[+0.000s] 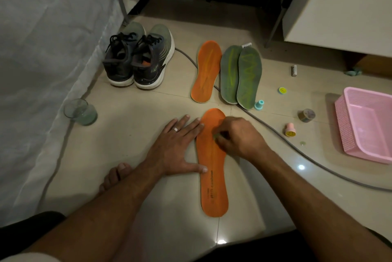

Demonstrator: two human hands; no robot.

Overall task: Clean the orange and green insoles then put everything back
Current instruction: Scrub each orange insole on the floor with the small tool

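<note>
An orange insole [213,183] lies lengthwise on the tiled floor in front of me. My left hand [178,147] rests flat on the floor against its left edge, thumb on the insole. My right hand [237,136] presses down on the insole's upper half, fingers closed on a small greenish thing [216,136] that is mostly hidden. Farther away lie a second orange insole [206,70] and two green insoles [239,75] side by side, the green ones overlapping. A pair of dark sneakers [137,60] stands to their left.
A glass [79,112] of greenish liquid stands at the left by a white sheet. A grey cable [286,136] runs across the floor. A pink basket [367,123] sits at right, with small stamps, a tape roll [307,115] and a battery [294,70] nearby. My bare foot [114,174] is at the lower left.
</note>
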